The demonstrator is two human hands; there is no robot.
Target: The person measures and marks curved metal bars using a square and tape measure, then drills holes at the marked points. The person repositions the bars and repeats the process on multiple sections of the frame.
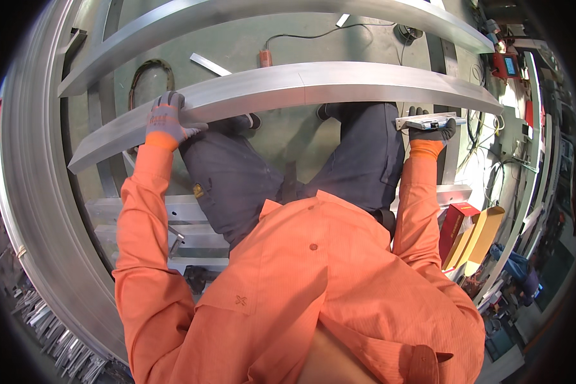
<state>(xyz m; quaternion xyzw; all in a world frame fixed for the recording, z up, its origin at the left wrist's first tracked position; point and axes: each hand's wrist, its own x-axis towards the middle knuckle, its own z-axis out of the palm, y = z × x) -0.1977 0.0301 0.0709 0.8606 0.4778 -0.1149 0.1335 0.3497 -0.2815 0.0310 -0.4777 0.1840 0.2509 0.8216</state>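
Observation:
My left hand (166, 123), in a grey glove with an orange cuff, grips the left part of a long silver aluminium beam (269, 93). Its fingers lie over the top and its thumb points right along the near side. A thin line crosses the beam near its middle. On the right, my right hand (434, 133), in a dark glove, is closed around a flat silver metal tool with a straight bar (429, 121). The tool lies across the palm, just below the beam's right end; its exact kind is unclear.
Another aluminium beam (288, 11) runs across the far side. Beyond the near beam are an orange-red corded tool (265, 59), a coiled hose (136, 80) and a short silver strip (210, 64). An opened red-and-yellow box (462, 233) stands lower right; long profiles (41, 192) line the left.

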